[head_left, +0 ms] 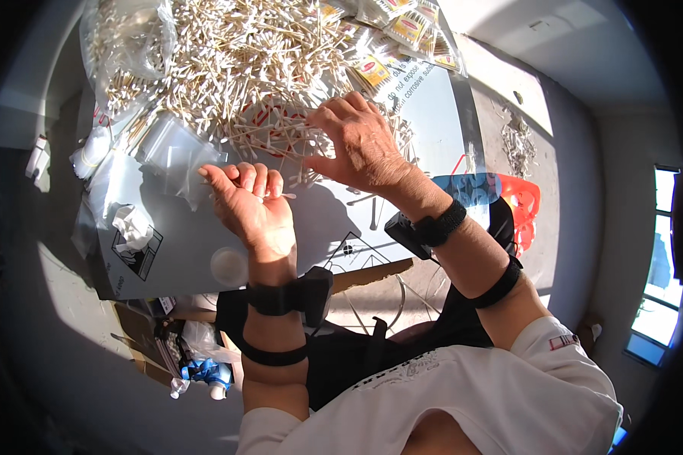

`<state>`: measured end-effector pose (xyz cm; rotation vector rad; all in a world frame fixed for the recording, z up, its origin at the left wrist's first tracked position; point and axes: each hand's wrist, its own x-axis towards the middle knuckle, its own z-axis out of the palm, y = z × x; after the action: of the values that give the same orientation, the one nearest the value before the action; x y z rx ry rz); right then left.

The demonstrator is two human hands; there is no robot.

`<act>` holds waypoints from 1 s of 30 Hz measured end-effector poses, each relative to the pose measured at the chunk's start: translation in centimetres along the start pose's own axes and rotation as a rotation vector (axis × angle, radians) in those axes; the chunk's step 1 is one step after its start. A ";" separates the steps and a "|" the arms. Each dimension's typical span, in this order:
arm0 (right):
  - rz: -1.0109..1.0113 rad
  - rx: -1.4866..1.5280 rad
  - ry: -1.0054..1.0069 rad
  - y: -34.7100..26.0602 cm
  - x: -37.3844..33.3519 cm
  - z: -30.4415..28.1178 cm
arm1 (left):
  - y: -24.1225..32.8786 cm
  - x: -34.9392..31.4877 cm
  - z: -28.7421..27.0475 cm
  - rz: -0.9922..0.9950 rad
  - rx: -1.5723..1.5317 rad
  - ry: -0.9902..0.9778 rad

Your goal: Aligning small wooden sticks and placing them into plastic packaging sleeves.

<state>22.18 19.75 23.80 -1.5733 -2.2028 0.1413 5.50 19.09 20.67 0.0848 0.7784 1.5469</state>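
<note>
My left hand (pixel 252 208) is turned palm up with its fingers curled in. The white tip of a cotton swab (pixel 287 196) pokes out beside those fingers; how many swabs are inside is hidden. Palm down, my right hand (pixel 360 144) reaches over the near edge of a large heap of cotton swabs (pixel 235 53). Its thumb stands apart from its bent fingers, and nothing shows gripped in it. Loose swabs lie scattered beneath and around it on the grey printed board (pixel 182 265). Clear plastic bags (pixel 176 148) lie left of my left hand.
Filled packets with yellow labels (pixel 406 26) are piled at the far right. A crumpled white tissue (pixel 133 227) and a round translucent lid or cup (pixel 229 267) sit near the front left. A red plastic stool (pixel 522 205) stands right of the table. Swabs litter the floor beyond.
</note>
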 end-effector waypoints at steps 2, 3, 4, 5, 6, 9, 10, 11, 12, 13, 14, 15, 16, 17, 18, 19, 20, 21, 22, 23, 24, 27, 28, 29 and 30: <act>-0.021 -0.015 -0.011 -0.1 0.4 0.7 | 0.0 0.1 -0.3 0.001 0.000 0.014; -0.003 -0.039 -0.014 0.0 0.5 0.7 | 0.1 0.2 -0.5 -0.009 -0.014 0.009; 0.016 -0.063 -0.018 0.1 0.6 0.8 | 0.1 0.3 -0.6 -0.020 -0.028 0.003; 0.014 -0.064 -0.017 0.5 0.5 0.8 | 0.1 0.2 -0.4 -0.019 -0.030 0.002; 0.025 -0.046 -0.015 1.2 0.2 0.6 | 0.1 0.0 -0.2 -0.033 -0.026 0.008; 0.050 -0.021 -0.023 2.6 -0.3 0.0 | 0.1 0.1 -0.4 -0.049 -0.039 0.026; 0.053 0.012 0.090 2.9 -0.3 0.0 | 0.1 0.1 -0.5 -0.050 -0.054 0.037; 0.057 0.051 0.201 2.5 0.0 -0.3 | 0.2 0.2 -0.7 -0.049 -0.051 0.042; 0.051 0.099 0.247 1.9 0.1 -0.7 | 0.4 0.2 -0.8 -0.025 -0.050 0.027; 0.052 0.105 0.244 1.0 0.1 -0.8 | 0.6 0.2 -0.9 -0.001 -0.049 0.012; 0.135 0.237 0.071 0.0 0.1 -1.2 | 0.6 0.2 -0.7 -0.001 -0.051 0.011; 0.218 0.372 -0.104 -0.9 0.0 -1.0 | 0.6 0.1 -0.6 0.020 -0.038 0.001; 0.094 0.213 -0.186 -1.6 -0.2 -0.3 | 0.6 0.1 -0.6 0.041 -0.025 -0.009; -0.026 0.161 -0.063 -2.0 -0.7 1.2 | 0.4 0.0 -0.3 0.038 -0.025 -0.013; 0.010 0.117 -0.102 -2.7 -0.8 2.4 | 0.5 0.0 -0.2 0.029 -0.016 0.010; 0.046 0.072 -0.142 -3.0 -0.9 3.2 | 0.5 0.0 0.0 0.019 -0.008 0.033; 0.059 0.064 -0.149 -3.1 -0.5 3.3 | 0.6 0.0 0.1 0.021 -0.007 0.033; 0.058 0.064 -0.148 -3.1 -0.3 3.1 | 0.6 -0.2 0.3 -0.005 -0.006 0.044; 0.195 0.209 -0.048 -2.9 0.0 2.9 | 0.6 -0.3 0.6 -0.032 -0.006 0.055; 0.327 0.360 0.050 -2.9 0.4 2.4 | 0.7 -0.4 0.8 -0.026 -0.005 0.056; 0.327 0.447 0.104 -2.7 1.0 1.8 | 0.8 -0.6 1.0 -0.062 0.045 0.062; 0.306 0.576 -0.163 -3.0 1.8 -0.6 | 0.5 -1.1 2.2 -0.123 0.163 0.039; 0.217 0.589 -0.201 -3.2 1.8 -0.4 | 0.2 -1.5 2.5 -0.120 0.255 0.059; 0.127 0.596 -0.234 -3.1 1.9 -0.4 | 0.0 -1.7 2.7 -0.115 0.345 0.072; 0.122 0.672 -0.281 -2.9 2.3 -0.5 | -0.5 -1.3 1.8 -0.082 0.247 -0.009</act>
<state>19.20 20.73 25.89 -1.3419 -1.9341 1.0728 7.01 18.58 22.32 0.2387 0.9526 1.3669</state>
